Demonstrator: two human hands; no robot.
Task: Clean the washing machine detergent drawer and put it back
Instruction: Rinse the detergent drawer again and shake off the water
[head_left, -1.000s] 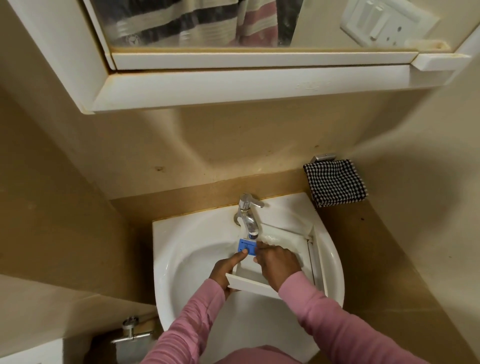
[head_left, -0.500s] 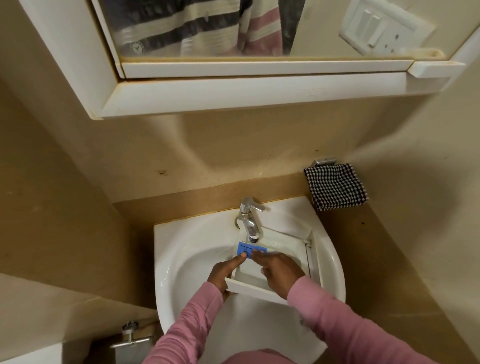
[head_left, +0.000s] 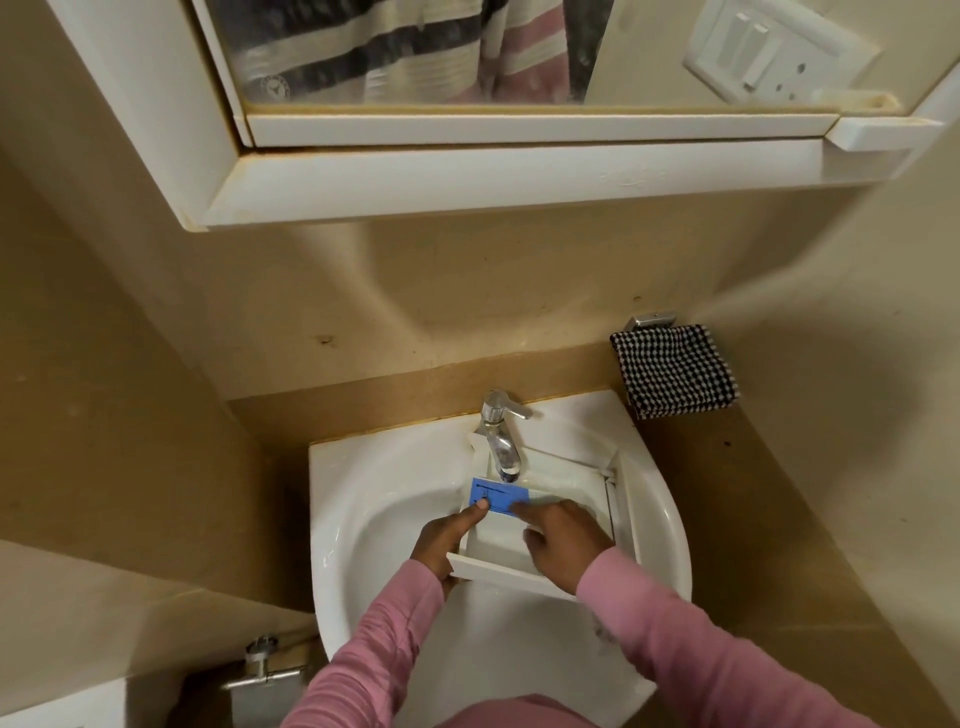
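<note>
The white detergent drawer (head_left: 566, 483) lies across the white sink (head_left: 374, 499), under the chrome tap (head_left: 501, 441). A blue insert (head_left: 501, 494) sits in the drawer's far compartment. My left hand (head_left: 447, 540) grips the drawer's left front corner, its thumb pressing on the blue insert. My right hand (head_left: 563, 540) rests inside the drawer, fingers reaching to the insert's right end. No water is visibly running from the tap.
A black-and-white checked cloth (head_left: 675, 371) hangs on a holder at the right of the sink. A white mirror cabinet (head_left: 493, 176) juts out above. A switch plate (head_left: 769, 47) is on the wall at top right. A metal fitting (head_left: 262, 665) sits low left.
The blue insert shows more of its length now, with my right hand drawn back off it toward the drawer's front. The left thumb stays on the insert. The camera tilted slightly.
</note>
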